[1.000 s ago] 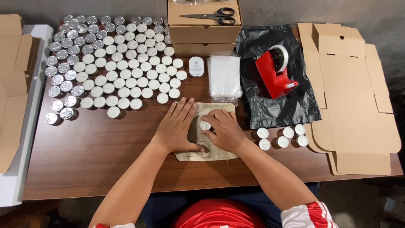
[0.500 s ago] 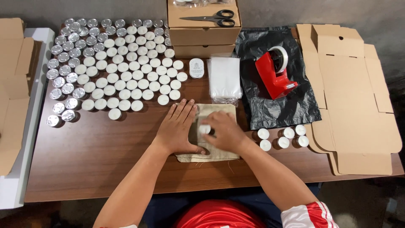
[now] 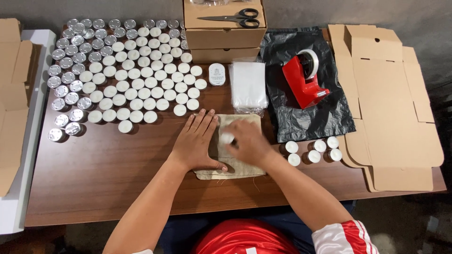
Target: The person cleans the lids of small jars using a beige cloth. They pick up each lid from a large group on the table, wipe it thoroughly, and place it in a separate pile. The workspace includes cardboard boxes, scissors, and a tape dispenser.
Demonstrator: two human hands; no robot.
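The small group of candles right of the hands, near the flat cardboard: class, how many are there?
5. Upper row: one nearest the right hand, one in the middle, one by the flat cardboard. Lower row: one, one. A sixth may sit by the cardboard.

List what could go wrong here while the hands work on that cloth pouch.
The right hand is blurred, holding a small white candle over the cloth pouch; it might slip and roll off. The left hand pins the pouch close to the nearest row of white candles, so a sweep could scatter them. The right forearm passes near the five loose candles and may knock them.
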